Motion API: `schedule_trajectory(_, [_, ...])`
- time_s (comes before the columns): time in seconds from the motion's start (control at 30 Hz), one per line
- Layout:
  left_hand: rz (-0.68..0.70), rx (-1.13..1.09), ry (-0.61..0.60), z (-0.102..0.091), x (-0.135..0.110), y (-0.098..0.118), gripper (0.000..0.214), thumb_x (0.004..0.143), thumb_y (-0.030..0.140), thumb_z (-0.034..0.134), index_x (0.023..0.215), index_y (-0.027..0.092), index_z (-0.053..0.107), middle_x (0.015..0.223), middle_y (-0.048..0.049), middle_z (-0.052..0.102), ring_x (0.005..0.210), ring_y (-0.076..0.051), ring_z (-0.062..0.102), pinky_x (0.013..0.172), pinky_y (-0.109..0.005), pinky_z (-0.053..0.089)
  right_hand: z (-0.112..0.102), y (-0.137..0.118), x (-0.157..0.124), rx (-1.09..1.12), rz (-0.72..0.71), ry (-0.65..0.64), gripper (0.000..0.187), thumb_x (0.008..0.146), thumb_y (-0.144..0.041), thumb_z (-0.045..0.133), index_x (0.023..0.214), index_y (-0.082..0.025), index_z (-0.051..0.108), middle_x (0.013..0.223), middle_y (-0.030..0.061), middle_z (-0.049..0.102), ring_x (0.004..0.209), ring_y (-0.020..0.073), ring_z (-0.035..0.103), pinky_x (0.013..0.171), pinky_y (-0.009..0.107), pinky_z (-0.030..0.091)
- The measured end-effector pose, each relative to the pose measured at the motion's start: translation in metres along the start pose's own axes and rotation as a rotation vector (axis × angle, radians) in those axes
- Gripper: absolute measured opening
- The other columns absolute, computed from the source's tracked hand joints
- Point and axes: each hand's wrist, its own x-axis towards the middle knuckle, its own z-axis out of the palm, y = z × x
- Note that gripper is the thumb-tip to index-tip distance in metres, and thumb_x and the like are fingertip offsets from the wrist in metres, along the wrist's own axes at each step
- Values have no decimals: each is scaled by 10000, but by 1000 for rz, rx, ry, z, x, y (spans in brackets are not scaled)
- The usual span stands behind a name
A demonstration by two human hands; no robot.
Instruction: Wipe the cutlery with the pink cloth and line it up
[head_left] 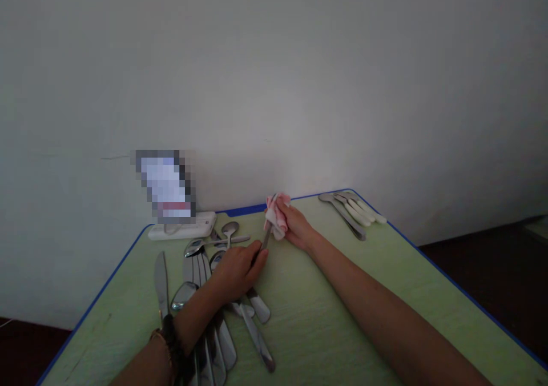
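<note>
My left hand (237, 272) is closed around the handle of a metal piece of cutlery (266, 237). The far end of that piece is wrapped in a pink and white cloth (277, 219), so its kind is hidden. Gripping the cloth is my right hand (296, 221), near the table's back edge. Under and beside my left forearm lies a loose heap of shiny cutlery, with a ladle-like spoon (184, 294), a small spoon (230, 229) and several long handles. A table knife (161, 280) lies at the heap's left.
At the back right of the green table (325, 329) are a metal spoon (342, 214) and several white-handled pieces (362, 210). A white power bank (184, 226) lies at the back left, below a blurred-out phone (166, 186). The wall (274, 89) rises directly behind.
</note>
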Motion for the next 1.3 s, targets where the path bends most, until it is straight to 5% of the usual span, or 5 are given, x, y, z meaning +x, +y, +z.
schedule_trajectory(0.37, [2,-51,-54,-5,-1,5,204,855,379,387,757,206,433,562,39,521,526,-145,517,515,-241,277,1,-2,-1,48,1,-34,204,820,-340,555,845,-141,590,617,-9,614,490,95,529,514,228,477])
schedule_trajectory(0.67, [-31,-99,-22,-5,-1,4,249,922,322,279,1034,207,470,882,-44,670,781,-201,638,685,-287,416,3,-4,-4,-36,29,-27,241,803,-397,562,816,-157,573,586,-7,609,466,109,540,443,226,451])
schedule_trajectory(0.83, [-62,-79,-15,-4,-1,4,304,929,308,248,1123,188,449,844,-56,671,742,-209,639,665,-294,429,3,-3,-3,-46,27,9,248,788,-395,584,788,-147,574,579,-13,599,455,91,510,440,215,454])
schedule_trajectory(1.1, [-73,-133,22,0,0,2,528,922,287,250,1413,156,105,737,-24,642,637,-184,623,675,-292,440,3,-2,-3,-10,31,11,256,793,-390,584,734,-142,568,551,-10,595,466,88,520,476,206,460])
schedule_trajectory(1.3, [-55,-136,22,-1,0,2,529,921,286,249,1419,176,107,713,-21,633,616,-184,618,655,-288,440,3,-2,-1,41,17,13,269,803,-417,562,808,-148,584,586,-15,593,487,91,516,467,210,463])
